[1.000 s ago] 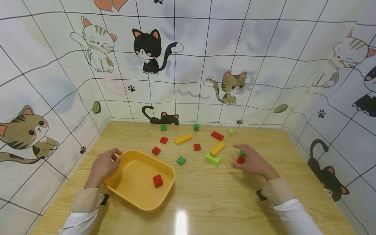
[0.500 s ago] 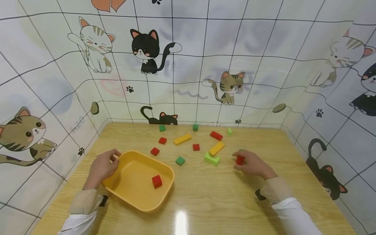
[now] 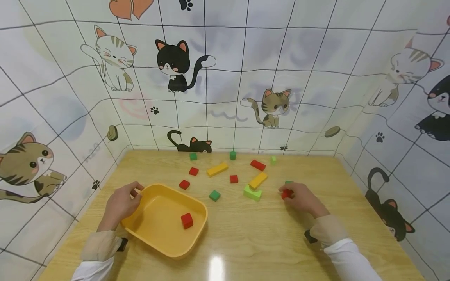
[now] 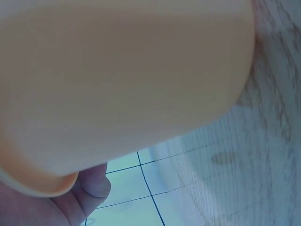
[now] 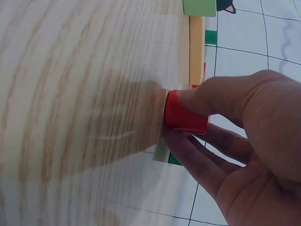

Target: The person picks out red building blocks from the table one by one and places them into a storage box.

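My left hand (image 3: 122,205) grips the far-left rim of a yellow plastic tray (image 3: 158,220). In the left wrist view the tray's outer wall (image 4: 131,75) fills most of the picture, with fingers (image 4: 91,188) curled at its rim. One red cube (image 3: 187,221) lies inside the tray. On the right side of the table, my right hand (image 3: 303,200) pinches a red cylinder block (image 5: 186,115) between thumb and fingers, its base close to the tabletop. Behind that hand a green block (image 3: 288,182) is mostly hidden.
Several blocks lie scattered across the wooden table (image 3: 246,234). A yellow bar (image 3: 258,180) leans on a light green notched block (image 3: 252,193). Farther back are another yellow bar (image 3: 217,169) and a red bar (image 3: 258,165). A cat-print backdrop (image 3: 225,89) surrounds the table's back and sides.
My right hand's thumb and fingers, spread apart around the red cylinder block a second ago, have come together on it. My left hand has stayed on the tray's rim.
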Demonstrator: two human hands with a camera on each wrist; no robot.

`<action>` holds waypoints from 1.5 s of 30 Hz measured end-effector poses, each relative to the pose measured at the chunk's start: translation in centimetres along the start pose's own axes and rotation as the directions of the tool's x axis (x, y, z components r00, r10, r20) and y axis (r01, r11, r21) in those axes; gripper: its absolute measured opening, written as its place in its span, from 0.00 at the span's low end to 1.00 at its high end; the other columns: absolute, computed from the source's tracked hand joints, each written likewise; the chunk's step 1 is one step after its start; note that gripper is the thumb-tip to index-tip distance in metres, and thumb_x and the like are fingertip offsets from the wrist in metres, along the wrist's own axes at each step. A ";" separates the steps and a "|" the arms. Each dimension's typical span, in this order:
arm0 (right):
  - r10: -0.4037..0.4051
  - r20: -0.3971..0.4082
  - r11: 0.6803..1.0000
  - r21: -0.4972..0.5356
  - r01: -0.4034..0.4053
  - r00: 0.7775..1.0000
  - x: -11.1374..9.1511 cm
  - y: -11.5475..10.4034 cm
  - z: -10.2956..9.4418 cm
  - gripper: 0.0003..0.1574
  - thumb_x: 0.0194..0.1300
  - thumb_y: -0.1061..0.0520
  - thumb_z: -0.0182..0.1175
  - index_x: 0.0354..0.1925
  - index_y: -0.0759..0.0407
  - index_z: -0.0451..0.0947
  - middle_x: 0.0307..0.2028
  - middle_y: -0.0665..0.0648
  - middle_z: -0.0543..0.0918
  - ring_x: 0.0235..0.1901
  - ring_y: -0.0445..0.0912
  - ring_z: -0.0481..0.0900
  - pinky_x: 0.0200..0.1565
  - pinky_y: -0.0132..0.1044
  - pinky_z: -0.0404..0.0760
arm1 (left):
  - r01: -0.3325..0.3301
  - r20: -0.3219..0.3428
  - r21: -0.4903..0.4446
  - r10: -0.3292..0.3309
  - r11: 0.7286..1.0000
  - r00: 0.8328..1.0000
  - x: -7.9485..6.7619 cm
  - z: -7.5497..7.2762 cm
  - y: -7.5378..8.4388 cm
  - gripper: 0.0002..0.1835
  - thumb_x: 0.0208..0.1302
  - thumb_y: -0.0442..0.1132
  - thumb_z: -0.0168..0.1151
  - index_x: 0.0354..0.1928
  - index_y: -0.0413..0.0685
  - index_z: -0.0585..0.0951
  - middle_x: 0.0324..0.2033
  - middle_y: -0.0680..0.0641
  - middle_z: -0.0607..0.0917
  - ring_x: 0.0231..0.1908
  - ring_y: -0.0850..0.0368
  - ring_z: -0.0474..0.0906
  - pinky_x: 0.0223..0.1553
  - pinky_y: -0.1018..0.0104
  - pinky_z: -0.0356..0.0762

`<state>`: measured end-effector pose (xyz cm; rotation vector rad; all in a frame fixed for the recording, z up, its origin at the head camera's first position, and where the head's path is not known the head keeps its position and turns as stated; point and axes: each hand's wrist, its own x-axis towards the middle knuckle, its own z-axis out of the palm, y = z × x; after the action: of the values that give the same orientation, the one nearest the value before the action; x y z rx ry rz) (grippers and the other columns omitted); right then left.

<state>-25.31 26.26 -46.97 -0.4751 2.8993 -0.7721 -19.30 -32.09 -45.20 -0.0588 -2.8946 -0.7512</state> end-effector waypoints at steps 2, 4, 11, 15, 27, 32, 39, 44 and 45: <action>-0.012 -0.013 1.000 0.010 0.012 1.000 -0.1 0.2 0.1 0.20 0.61 0.68 0.65 0.53 0.64 0.83 0.47 0.63 0.86 0.44 0.52 0.82 0.48 0.51 0.84 | 0.001 0.000 -0.001 -0.001 1.000 1.000 -0.1 0.0 0.0 0.13 0.68 0.35 0.58 0.51 0.42 0.82 0.36 0.41 0.86 0.18 0.57 0.70 0.23 0.62 0.68; -0.021 -0.025 1.000 0.014 0.021 0.999 -0.1 0.4 0.2 0.19 0.61 0.68 0.65 0.51 0.64 0.84 0.46 0.62 0.86 0.44 0.52 0.83 0.48 0.51 0.84 | 0.003 -0.001 -0.001 -0.003 1.000 1.000 -0.1 0.1 0.0 0.13 0.68 0.35 0.58 0.51 0.42 0.82 0.35 0.41 0.86 0.18 0.57 0.70 0.23 0.62 0.68; 0.008 -0.024 1.000 0.019 -0.008 1.000 -0.5 0.8 0.6 0.18 0.59 0.69 0.66 0.49 0.62 0.84 0.45 0.61 0.86 0.43 0.51 0.82 0.48 0.51 0.84 | 0.012 0.010 0.003 -0.012 1.000 1.000 -0.3 0.6 -0.2 0.13 0.68 0.35 0.58 0.51 0.43 0.82 0.36 0.42 0.87 0.20 0.57 0.71 0.24 0.62 0.69; 0.003 -0.023 1.000 0.024 -0.003 1.000 -0.7 0.6 0.7 0.17 0.59 0.69 0.65 0.48 0.63 0.84 0.43 0.60 0.86 0.43 0.51 0.82 0.47 0.50 0.84 | 0.022 0.024 -0.001 -0.022 1.000 0.999 -0.5 0.8 -0.2 0.13 0.68 0.35 0.58 0.52 0.43 0.82 0.36 0.43 0.86 0.21 0.57 0.72 0.24 0.62 0.69; -0.028 -0.045 1.000 0.006 0.028 0.999 -0.7 -0.1 0.4 0.16 0.59 0.68 0.65 0.47 0.63 0.84 0.41 0.57 0.86 0.41 0.48 0.81 0.46 0.47 0.83 | 0.030 0.023 0.002 -0.030 1.000 0.999 -0.4 0.8 -0.3 0.13 0.68 0.36 0.58 0.52 0.43 0.82 0.36 0.42 0.86 0.20 0.57 0.71 0.23 0.62 0.69; -0.029 -0.042 1.000 -0.006 0.029 0.999 -0.4 -0.5 0.1 0.16 0.61 0.67 0.66 0.48 0.63 0.84 0.43 0.58 0.87 0.43 0.49 0.82 0.48 0.50 0.84 | 0.031 0.015 0.004 -0.031 1.000 0.999 -0.4 0.8 -0.3 0.13 0.68 0.35 0.59 0.52 0.43 0.82 0.36 0.42 0.86 0.20 0.57 0.72 0.23 0.62 0.69; -0.076 -0.076 0.997 -0.009 0.075 0.994 0.2 -1.7 -0.5 0.15 0.61 0.68 0.67 0.48 0.64 0.84 0.44 0.60 0.87 0.43 0.52 0.84 0.50 0.53 0.85 | 0.028 0.003 0.008 -0.028 1.000 1.000 -0.2 0.5 -0.2 0.13 0.68 0.35 0.59 0.52 0.43 0.82 0.35 0.43 0.86 0.20 0.57 0.71 0.23 0.62 0.69; -0.130 -0.097 0.991 -0.032 0.128 0.987 0.4 -2.8 -1.2 0.15 0.61 0.67 0.67 0.47 0.64 0.84 0.44 0.60 0.88 0.40 0.49 0.82 0.47 0.49 0.84 | 0.021 -0.009 0.011 -0.021 1.000 1.000 -0.1 0.3 -0.1 0.13 0.67 0.35 0.59 0.51 0.43 0.82 0.35 0.43 0.86 0.21 0.57 0.72 0.24 0.62 0.69; -0.129 -0.098 0.991 -0.036 0.126 0.987 0.5 -3.0 -1.3 0.15 0.61 0.67 0.67 0.48 0.64 0.84 0.43 0.60 0.88 0.40 0.48 0.81 0.46 0.48 0.83 | 0.021 -0.010 0.011 -0.021 1.000 1.000 -0.1 0.2 -0.1 0.13 0.67 0.35 0.59 0.51 0.43 0.82 0.35 0.43 0.86 0.21 0.57 0.72 0.24 0.62 0.69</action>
<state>-25.18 24.22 -44.37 -0.6498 3.0003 -0.7930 -19.28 -32.03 -45.45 -0.0227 -2.8941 -0.7362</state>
